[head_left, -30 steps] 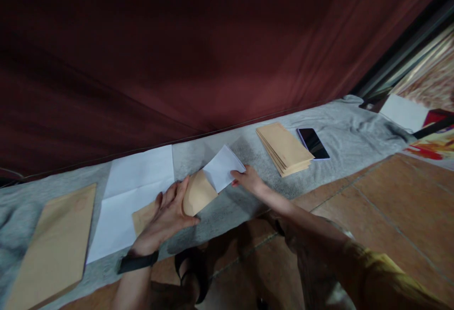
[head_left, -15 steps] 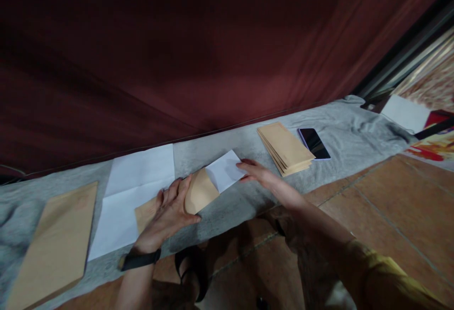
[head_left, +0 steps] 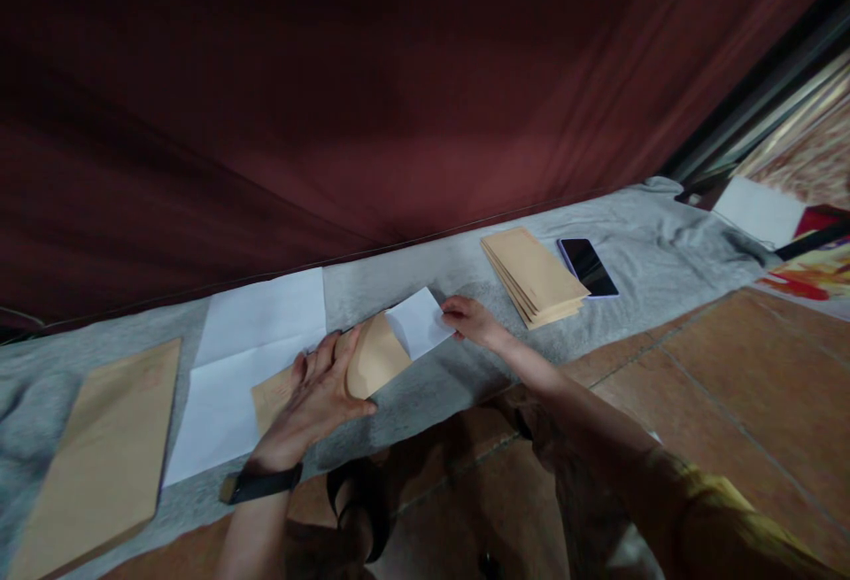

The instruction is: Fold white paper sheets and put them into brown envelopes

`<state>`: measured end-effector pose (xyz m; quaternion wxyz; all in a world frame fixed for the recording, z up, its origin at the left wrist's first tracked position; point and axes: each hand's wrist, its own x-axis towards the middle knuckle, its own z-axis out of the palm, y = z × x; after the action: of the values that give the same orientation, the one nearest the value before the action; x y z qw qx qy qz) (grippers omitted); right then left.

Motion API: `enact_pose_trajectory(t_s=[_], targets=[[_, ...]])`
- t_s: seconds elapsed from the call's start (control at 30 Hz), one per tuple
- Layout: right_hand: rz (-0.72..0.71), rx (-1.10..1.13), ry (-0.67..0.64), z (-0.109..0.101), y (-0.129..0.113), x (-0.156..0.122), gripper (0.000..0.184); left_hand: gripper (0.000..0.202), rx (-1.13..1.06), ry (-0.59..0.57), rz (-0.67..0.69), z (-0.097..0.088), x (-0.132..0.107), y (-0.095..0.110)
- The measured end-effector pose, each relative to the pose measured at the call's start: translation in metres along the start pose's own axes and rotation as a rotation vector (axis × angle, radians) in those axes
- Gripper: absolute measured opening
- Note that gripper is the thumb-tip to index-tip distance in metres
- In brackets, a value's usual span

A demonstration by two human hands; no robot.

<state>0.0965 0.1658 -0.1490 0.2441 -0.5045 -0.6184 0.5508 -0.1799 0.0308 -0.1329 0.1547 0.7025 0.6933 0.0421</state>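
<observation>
My left hand (head_left: 317, 398) grips a brown envelope (head_left: 372, 363) on the grey cloth (head_left: 630, 279), thumb below and fingers curled over it, bowing its mouth open. A folded white paper (head_left: 418, 323) sticks out of that mouth to the right. My right hand (head_left: 468, 319) pinches the paper's right end between fingertips. The envelope's left end lies on top of an unfolded white sheet (head_left: 256, 341).
A stack of brown envelopes (head_left: 531, 274) lies to the right, with a dark phone (head_left: 588, 267) beside it. A large brown envelope (head_left: 99, 456) sits at far left. A dark red curtain hangs behind; tiled floor lies in front. White paper (head_left: 757, 208) rests at far right.
The white paper has slid further into the brown envelope, with less of it showing. My right hand moved left with it; my left hand stayed in place.
</observation>
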Motion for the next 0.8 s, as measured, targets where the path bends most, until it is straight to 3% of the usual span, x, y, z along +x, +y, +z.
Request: enact_pose_trajectory(t_s=[0.37, 0.8], targets=[[0.033, 0.016, -0.081, 0.014, -0.005, -0.003, 0.012, 0.111, 0.005, 0.027, 0.028, -0.001, 0.001, 0.008], [-0.122, -0.109, -0.041, 0.024, 0.004, -0.004, 0.005, 0.114, -0.019, 0.018, 0.044, 0.000, 0.007, 0.023]])
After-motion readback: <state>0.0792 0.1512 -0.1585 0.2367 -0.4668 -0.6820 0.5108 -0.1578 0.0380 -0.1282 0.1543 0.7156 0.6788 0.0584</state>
